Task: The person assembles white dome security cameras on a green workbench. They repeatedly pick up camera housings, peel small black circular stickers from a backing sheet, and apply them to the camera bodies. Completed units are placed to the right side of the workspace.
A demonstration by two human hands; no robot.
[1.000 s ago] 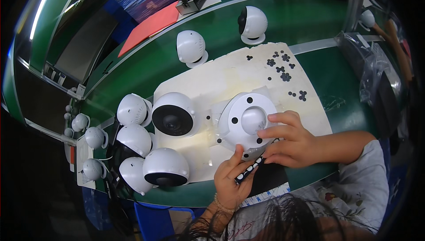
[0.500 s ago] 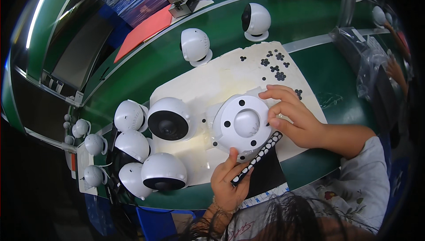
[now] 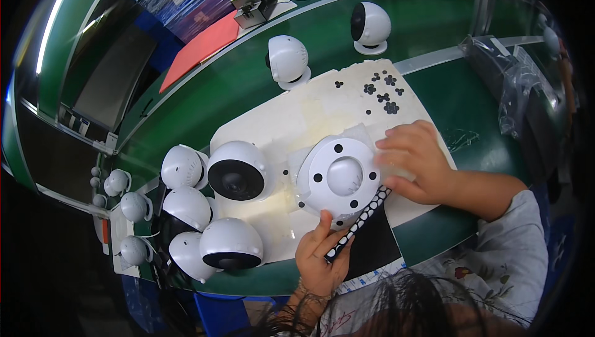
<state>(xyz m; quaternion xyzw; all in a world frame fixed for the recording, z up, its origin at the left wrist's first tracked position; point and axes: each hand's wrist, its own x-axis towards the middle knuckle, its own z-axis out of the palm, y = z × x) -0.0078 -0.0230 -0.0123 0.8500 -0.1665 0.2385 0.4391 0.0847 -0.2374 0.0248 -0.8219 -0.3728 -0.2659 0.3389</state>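
Observation:
A white round camera base (image 3: 330, 196) lies in front of me with its ring face up, several black round pads stuck on it around a central hole. My left hand (image 3: 321, 256) pinches a black strip with white round spots (image 3: 367, 218) between thumb and fingers, and the thumb tip reaches the lower edge of the base. Just right of the base hovers my right hand (image 3: 419, 162), its fingers bent and partly smeared by motion. Its thumb is at the upper end of the strip; whether it grips anything is unclear. A black pad (image 3: 372, 176) shows on the ring beside it.
White ball-shaped cameras, such as one with a black front (image 3: 235, 176), crowd the left side. Two more cameras (image 3: 289, 58) stand on the green surface beyond. Loose black pads (image 3: 390, 108) dot the pale sheet (image 3: 310, 111). Clear plastic wrap (image 3: 514, 105) hangs at right.
My right hand has drawn back from the ring's right edge, uncovering the black pad there. The two far cameras have shifted right. My left hand and the strip stay nearly in place.

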